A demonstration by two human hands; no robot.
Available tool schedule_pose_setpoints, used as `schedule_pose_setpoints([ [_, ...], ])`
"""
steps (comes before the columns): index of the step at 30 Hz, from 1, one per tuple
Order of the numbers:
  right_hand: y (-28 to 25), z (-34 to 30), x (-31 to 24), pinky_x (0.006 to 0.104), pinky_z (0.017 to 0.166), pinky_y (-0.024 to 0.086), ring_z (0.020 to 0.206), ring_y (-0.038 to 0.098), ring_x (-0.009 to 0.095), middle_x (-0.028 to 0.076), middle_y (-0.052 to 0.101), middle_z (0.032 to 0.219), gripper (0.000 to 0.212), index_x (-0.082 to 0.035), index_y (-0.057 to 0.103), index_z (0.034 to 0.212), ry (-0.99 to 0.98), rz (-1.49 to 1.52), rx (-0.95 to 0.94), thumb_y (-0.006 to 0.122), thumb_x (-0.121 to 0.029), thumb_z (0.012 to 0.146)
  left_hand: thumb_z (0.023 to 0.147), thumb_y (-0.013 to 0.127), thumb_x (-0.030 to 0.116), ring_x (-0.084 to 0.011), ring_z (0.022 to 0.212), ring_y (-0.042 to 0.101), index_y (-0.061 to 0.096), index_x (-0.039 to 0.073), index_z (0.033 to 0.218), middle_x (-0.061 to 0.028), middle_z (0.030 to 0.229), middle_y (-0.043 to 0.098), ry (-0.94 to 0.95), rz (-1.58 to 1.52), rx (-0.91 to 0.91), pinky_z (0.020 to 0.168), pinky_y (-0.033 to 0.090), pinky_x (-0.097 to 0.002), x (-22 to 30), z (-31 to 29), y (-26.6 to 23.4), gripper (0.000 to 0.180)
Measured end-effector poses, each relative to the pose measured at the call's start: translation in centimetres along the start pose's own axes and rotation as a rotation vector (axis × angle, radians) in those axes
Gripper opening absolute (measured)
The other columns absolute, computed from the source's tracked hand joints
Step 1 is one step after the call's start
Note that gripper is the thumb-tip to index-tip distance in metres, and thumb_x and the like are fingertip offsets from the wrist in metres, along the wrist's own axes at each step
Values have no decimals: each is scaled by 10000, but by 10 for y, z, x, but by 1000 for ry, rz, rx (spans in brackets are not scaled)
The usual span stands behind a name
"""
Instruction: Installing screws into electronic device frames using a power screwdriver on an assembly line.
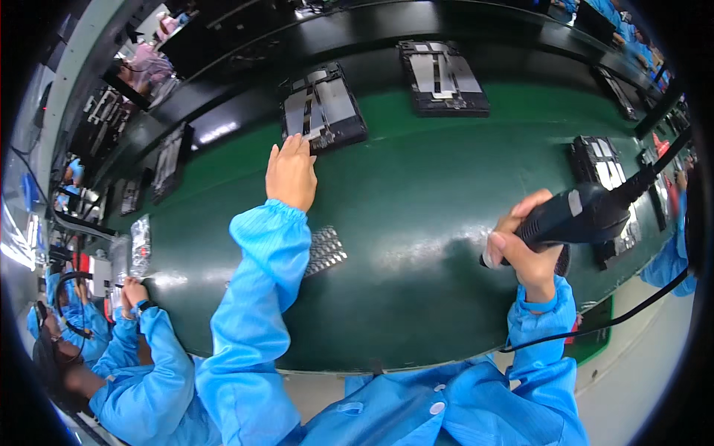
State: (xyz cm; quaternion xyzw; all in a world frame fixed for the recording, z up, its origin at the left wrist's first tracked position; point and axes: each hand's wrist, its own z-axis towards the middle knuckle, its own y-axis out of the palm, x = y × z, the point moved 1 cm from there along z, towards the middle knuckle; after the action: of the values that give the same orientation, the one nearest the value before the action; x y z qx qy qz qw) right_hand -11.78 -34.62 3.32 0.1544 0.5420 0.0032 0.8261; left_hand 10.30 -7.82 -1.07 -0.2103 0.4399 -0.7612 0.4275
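Observation:
My left hand (291, 177) reaches forward with its fingers stretched out. Its fingertips are at the near left edge of a black device (324, 110), whose opened face shows silver battery-like panels; I cannot tell whether they press on it. Over the right side of the bench, my right hand (525, 249) is wrapped round a black corded handheld tool (573, 215), its exact kind unclear. The tool's thick cord runs off to the upper right. Beside my left forearm lies a small sheet with rows of silver pieces (325, 251), partly covered by the sleeve.
A similar device (444, 78) lies farther back on the green bench (401, 297). Another one (597, 162) sits behind the tool at right. Clear bags (140, 245) lie at left, near a co-worker in blue (152, 379). A black cable (625, 318) crosses the lower right.

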Motion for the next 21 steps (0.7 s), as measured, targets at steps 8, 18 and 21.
schedule_pose_setpoints([
  [8, -16, -7, 15, 218, 488, 386, 504, 501, 76, 30, 518, 579, 386, -5, 410, 1000, 75, -96, -91, 653, 130, 733, 791, 592, 73, -312, 1243, 452, 568, -11, 1146, -174, 1277, 528, 113, -43, -237, 1033, 319, -536, 53, 19, 22, 366],
  [18, -25, -18, 12, 239, 499, 425, 527, 545, 147, 73, 557, 617, 727, -3, 436, 1077, 218, 280, -53, 745, -543, 702, 746, 685, 480, -306, 1307, 351, 468, -17, 1246, -145, 1342, 433, 222, -167, -180, 1035, 259, -617, 164, 131, 102, 738],
  [21, -36, -19, 6, 238, 492, 411, 537, 543, 141, 78, 566, 642, 789, -2, 443, 1115, 230, 240, -29, 686, -634, 709, 665, 745, 500, -296, 1253, 415, 472, 2, 1249, -126, 1307, 464, 353, 13, -315, 1028, 276, -615, 164, 166, 82, 814],
])
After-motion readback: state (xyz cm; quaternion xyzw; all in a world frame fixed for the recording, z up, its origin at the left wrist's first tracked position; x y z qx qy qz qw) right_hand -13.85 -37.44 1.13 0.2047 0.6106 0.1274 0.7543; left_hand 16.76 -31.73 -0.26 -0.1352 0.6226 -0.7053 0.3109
